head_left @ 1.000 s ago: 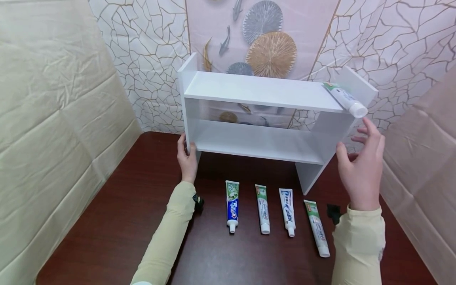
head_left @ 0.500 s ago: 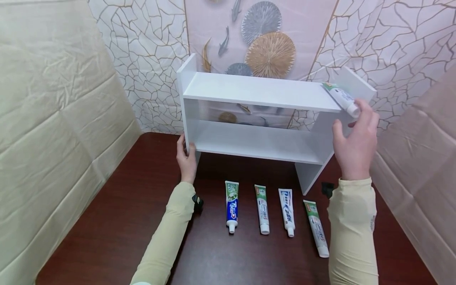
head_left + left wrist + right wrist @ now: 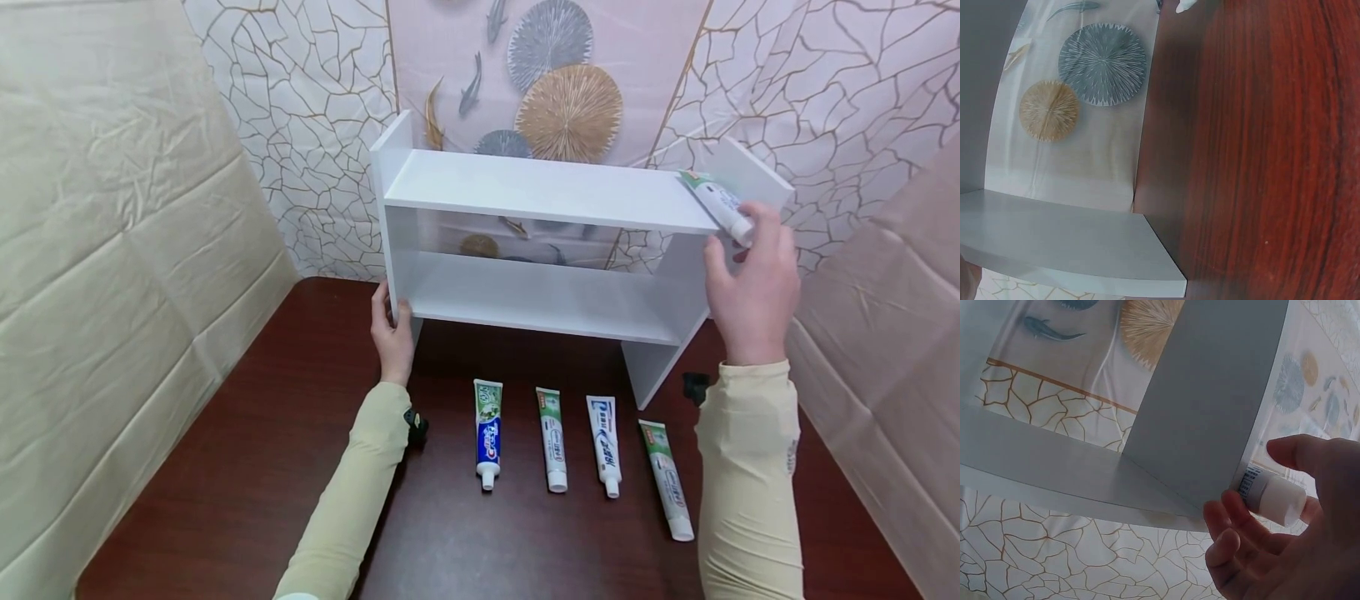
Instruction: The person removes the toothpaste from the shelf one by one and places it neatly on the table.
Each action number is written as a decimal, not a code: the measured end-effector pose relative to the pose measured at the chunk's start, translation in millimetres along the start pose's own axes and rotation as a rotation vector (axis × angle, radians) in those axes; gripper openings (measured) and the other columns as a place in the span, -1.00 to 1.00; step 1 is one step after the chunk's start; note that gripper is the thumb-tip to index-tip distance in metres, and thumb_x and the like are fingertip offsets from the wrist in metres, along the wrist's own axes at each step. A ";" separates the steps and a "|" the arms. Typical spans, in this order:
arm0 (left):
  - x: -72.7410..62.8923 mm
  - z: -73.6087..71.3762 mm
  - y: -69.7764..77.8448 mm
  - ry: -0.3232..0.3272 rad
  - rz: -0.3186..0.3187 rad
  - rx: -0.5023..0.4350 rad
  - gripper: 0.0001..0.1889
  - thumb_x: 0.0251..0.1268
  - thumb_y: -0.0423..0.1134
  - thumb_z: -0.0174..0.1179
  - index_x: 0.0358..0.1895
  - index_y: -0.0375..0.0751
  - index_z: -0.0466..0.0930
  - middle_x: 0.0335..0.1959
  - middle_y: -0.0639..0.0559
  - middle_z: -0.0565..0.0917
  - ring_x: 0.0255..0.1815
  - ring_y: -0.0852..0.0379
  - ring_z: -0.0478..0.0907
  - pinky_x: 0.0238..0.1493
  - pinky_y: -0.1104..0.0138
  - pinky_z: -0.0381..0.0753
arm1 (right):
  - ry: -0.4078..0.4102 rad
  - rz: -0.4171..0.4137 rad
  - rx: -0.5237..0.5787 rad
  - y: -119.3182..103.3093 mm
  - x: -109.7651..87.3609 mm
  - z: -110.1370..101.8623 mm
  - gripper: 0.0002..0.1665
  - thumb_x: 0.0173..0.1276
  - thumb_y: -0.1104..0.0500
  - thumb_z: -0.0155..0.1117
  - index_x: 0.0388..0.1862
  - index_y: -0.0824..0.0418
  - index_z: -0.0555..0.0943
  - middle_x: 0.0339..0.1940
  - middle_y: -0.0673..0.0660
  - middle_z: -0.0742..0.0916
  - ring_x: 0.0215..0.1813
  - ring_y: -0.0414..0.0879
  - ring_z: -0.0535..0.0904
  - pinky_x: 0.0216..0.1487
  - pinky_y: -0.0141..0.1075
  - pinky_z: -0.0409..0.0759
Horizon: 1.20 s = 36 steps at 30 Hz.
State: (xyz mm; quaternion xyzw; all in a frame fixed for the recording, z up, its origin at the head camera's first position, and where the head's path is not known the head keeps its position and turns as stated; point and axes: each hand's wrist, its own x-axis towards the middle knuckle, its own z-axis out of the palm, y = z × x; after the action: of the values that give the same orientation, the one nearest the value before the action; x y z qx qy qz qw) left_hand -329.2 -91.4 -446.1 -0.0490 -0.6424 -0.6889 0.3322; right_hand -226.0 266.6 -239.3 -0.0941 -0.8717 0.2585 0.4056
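In the head view a white two-tier shelf point(image 3: 540, 187) stands on the table. At its left, my left hand point(image 3: 392, 342) grips the lower side panel, thumb in front and fingers on the outer side. A green-and-white toothpaste tube point(image 3: 716, 200) lies on the top tier at the right end, its cap jutting past the front edge. My right hand point(image 3: 753, 287) touches the cap with a finger, the thumb apart from it. The right wrist view shows the white cap point(image 3: 1282, 500) among the loosely bent fingers point(image 3: 1250, 528). Only a sliver of the left hand appears in the left wrist view.
On the dark red table point(image 3: 300, 467), several toothpaste tubes lie in a row before the shelf: a blue-green one point(image 3: 489, 429), a green-white one point(image 3: 553, 442), a white-blue one point(image 3: 604, 442) and another green-white one point(image 3: 667, 483). Cloth-covered walls point(image 3: 142, 250) enclose the table.
My right hand has moved up and left to the tube's cap. The tube has slid slightly back onto the top tier. My left hand keeps its place on the shelf.
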 end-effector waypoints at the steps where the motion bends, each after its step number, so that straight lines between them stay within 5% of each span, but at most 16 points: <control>1: 0.0 -0.1 -0.1 0.002 -0.002 -0.002 -0.54 0.48 -0.19 -0.02 0.41 -0.01 0.31 0.26 -0.14 0.48 0.11 0.07 0.47 -0.02 0.37 0.46 | 0.000 0.007 0.000 -0.2 0.5 0.2 -0.50 0.45 0.03 0.05 0.33 0.08 0.34 0.01 0.34 0.54 -0.02 0.16 0.51 -0.20 -0.21 0.22; 8: 0.5 -1.5 2.9 -0.019 -0.022 -0.014 -0.52 0.49 -0.28 -0.03 0.43 -0.10 0.28 0.28 -0.24 0.46 0.05 0.16 0.45 -0.04 0.40 0.45 | 0.043 0.049 0.029 -1.4 2.7 1.7 -0.56 0.47 -0.05 0.02 0.20 0.14 0.40 0.09 0.33 0.64 0.00 0.18 0.54 -0.12 -0.22 0.26; 15: -6.4 -2.9 37.5 -0.034 -0.024 -0.014 -0.53 0.47 -0.31 -0.05 0.41 -0.20 0.27 0.26 -0.31 0.45 -0.02 0.29 0.43 -0.04 0.40 0.45 | 0.135 -0.001 0.040 -1.2 3.7 1.8 -0.57 0.42 -0.04 0.07 0.14 0.15 0.53 -0.05 0.39 0.72 -0.20 0.31 0.56 -0.28 -0.12 0.22; 21: -6.1 -2.9 36.0 -0.037 -0.031 -0.025 -0.53 0.47 -0.31 -0.04 0.41 -0.22 0.28 0.28 -0.34 0.44 0.02 0.25 0.43 -0.02 0.40 0.44 | 0.140 0.002 0.041 -0.5 2.4 2.4 -0.57 0.40 -0.02 0.10 0.17 0.08 0.60 0.04 0.33 0.72 -0.06 0.32 0.63 -0.17 -0.04 0.31; 31: -6.4 -4.3 32.0 -0.040 -0.057 -0.039 -0.52 0.47 -0.29 -0.02 0.42 -0.19 0.27 0.27 -0.29 0.45 0.01 0.22 0.44 -0.03 0.40 0.46 | 0.156 -0.013 0.076 -2.0 -1.5 -2.4 -0.61 0.34 0.08 0.10 0.09 0.13 0.64 -0.21 0.40 0.75 -0.36 0.10 0.44 -0.37 -0.32 0.12; 36: -5.4 -4.3 32.9 -0.045 -0.047 -0.035 -0.52 0.48 -0.30 -0.03 0.42 -0.18 0.26 0.28 -0.27 0.45 0.03 0.20 0.44 -0.02 0.38 0.46 | 0.156 -0.017 0.084 -4.6 -5.2 -6.5 -0.62 0.33 0.09 0.11 0.08 0.13 0.64 -0.12 0.38 0.75 -0.25 0.25 0.57 -0.32 -0.37 0.15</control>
State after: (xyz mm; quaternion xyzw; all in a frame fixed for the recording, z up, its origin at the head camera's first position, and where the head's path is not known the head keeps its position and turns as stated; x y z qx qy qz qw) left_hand -306.3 -91.7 -421.5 -0.0552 -0.6386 -0.7062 0.3007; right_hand -217.5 263.2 -236.9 -0.0894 -0.8267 0.2830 0.4779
